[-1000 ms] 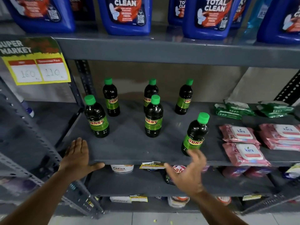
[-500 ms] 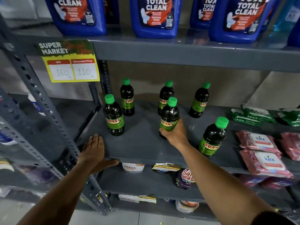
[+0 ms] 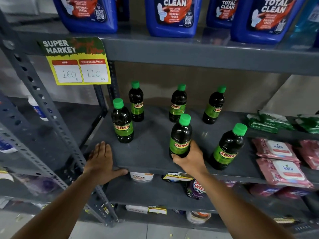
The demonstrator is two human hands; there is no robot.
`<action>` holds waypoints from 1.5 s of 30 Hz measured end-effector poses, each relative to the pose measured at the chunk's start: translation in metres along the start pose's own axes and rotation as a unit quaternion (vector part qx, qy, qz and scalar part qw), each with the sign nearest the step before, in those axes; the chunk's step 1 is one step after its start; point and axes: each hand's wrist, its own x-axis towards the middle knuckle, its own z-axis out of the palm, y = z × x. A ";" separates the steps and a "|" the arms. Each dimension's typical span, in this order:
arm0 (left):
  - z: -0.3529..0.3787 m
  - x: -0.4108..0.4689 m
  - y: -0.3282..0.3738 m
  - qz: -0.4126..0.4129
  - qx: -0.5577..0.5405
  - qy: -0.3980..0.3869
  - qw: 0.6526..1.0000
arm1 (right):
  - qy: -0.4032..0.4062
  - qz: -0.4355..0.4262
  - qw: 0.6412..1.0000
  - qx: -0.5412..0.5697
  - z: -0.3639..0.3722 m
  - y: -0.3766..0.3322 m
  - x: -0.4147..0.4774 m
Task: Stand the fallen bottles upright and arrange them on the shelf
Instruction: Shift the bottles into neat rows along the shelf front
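Note:
Several dark "Sunny" bottles with green caps stand upright on the grey middle shelf (image 3: 151, 152). My right hand (image 3: 191, 157) grips the base of the front middle bottle (image 3: 180, 135). To its right stands the front right bottle (image 3: 227, 147), and the front left bottle (image 3: 122, 121) stands near the shelf's left end. Three more stand behind: the back left bottle (image 3: 136, 102), the back middle bottle (image 3: 177, 104) and the back right bottle (image 3: 214, 106). My left hand (image 3: 101, 161) lies flat on the shelf's front left edge, fingers spread, holding nothing.
Blue Total Clean jugs (image 3: 172, 16) line the shelf above. A yellow price tag (image 3: 77, 66) hangs at the upper left. Pink wipe packs (image 3: 279, 159) and green packs (image 3: 269, 121) fill the shelf's right side. A perforated steel upright (image 3: 43, 107) slants at left. Lower shelves hold tubs and pouches.
My right hand left the front right bottle, reached to the front middle bottle and closed on its base, drawing it toward the front edge. My left hand stayed on the shelf edge.

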 end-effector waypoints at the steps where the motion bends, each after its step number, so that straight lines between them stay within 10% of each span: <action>1: 0.000 0.000 -0.001 0.001 -0.001 0.002 1.000 | 0.003 -0.003 1.000 0.000 0.001 0.001 -0.005; 7: 0.000 0.002 -0.003 0.013 0.002 0.002 1.000 | 0.021 -0.021 1.000 -0.003 0.001 0.004 -0.015; 11: -0.005 0.005 -0.004 0.013 0.029 -0.025 0.999 | 0.172 -0.168 0.968 -0.077 0.012 0.008 -0.048; 15: -0.004 0.008 0.003 -0.034 0.020 -0.017 0.999 | -0.004 -0.356 0.929 -0.097 0.048 0.005 -0.064; 25: -0.004 0.002 0.000 0.000 -0.019 0.004 1.000 | -0.117 -0.098 0.988 -0.019 0.128 -0.101 0.038; 45: -0.001 0.001 -0.004 0.014 -0.006 0.022 1.000 | -0.176 -0.068 0.981 -0.053 0.128 -0.088 0.007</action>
